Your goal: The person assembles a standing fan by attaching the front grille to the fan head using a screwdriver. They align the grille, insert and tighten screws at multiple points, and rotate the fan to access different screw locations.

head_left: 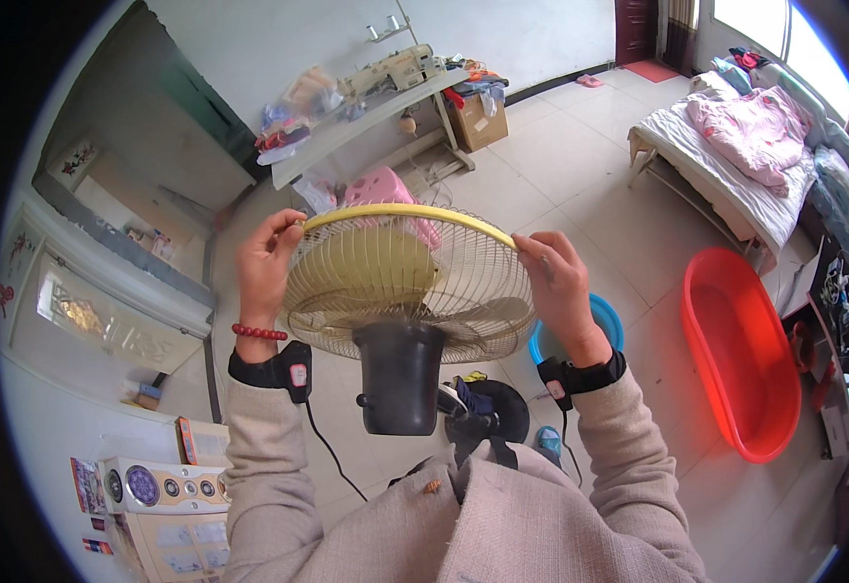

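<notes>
An electric fan [400, 379] with a black motor housing and pale yellow blades [371, 272] stands in front of me, its wire guard [492, 262] tipped upward. Around the guard's far edge runs a yellow rim band [410, 210]. At the band's left end, the closed fingers of my left hand [267, 262] pinch the rim. My right hand [558, 282] grips the rim's right end between thumb and fingers. A round black base [502, 410] shows on the floor below, partly covered by my shoe; whatever joins it to the fan is hidden.
A blue basin [607, 321] stands behind my right wrist, and a long red tub [740, 360] lies further right. Beyond the fan are a pink stool [381, 183], a sewing machine table [361, 121] and a cardboard box [480, 121]. A bed [677, 141] occupies the far right.
</notes>
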{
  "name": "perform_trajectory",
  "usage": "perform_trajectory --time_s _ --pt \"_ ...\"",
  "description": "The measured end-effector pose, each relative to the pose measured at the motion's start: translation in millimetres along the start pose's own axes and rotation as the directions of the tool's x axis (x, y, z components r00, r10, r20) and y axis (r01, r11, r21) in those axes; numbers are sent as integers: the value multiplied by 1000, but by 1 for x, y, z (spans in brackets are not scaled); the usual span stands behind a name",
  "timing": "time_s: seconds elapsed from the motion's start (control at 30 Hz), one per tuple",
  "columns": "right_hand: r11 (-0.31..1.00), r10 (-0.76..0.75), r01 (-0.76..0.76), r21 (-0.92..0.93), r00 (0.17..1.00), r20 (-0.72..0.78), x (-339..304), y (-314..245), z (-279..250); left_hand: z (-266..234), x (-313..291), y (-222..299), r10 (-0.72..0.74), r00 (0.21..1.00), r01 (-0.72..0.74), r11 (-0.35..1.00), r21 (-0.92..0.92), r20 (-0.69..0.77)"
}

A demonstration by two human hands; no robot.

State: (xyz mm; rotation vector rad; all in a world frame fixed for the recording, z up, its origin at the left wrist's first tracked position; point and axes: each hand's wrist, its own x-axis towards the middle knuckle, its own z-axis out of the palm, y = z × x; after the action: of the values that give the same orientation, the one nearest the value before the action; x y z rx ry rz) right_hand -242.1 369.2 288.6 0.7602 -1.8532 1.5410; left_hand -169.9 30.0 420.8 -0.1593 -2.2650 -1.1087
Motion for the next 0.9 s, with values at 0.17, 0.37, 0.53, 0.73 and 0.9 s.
perform_trajectory --time_s 0.17,0.37,0.53,0.73,0.9 --pt "982 -128 129 -137 992 14 2 -4 -1 -3 1 2 -43 999 41 995 90 21" --pt "961 -171 175 -212 985 37 1 -7 -5 -3 0 -4 0 1000 4 992 124 -31" --pt "961 -184 181 -211 983 6 -2 -4 -3 -3 1 -10 -52 999 53 999 9 -8" --pt "970 -149 156 -185 988 50 -1 -7 -12 -4 3 -12 -70 997 71 997 21 -12" --pt "970 -176 196 -143 974 139 24 -27 -14 -2 -2 -3 -32 999 34 995 -90 26"
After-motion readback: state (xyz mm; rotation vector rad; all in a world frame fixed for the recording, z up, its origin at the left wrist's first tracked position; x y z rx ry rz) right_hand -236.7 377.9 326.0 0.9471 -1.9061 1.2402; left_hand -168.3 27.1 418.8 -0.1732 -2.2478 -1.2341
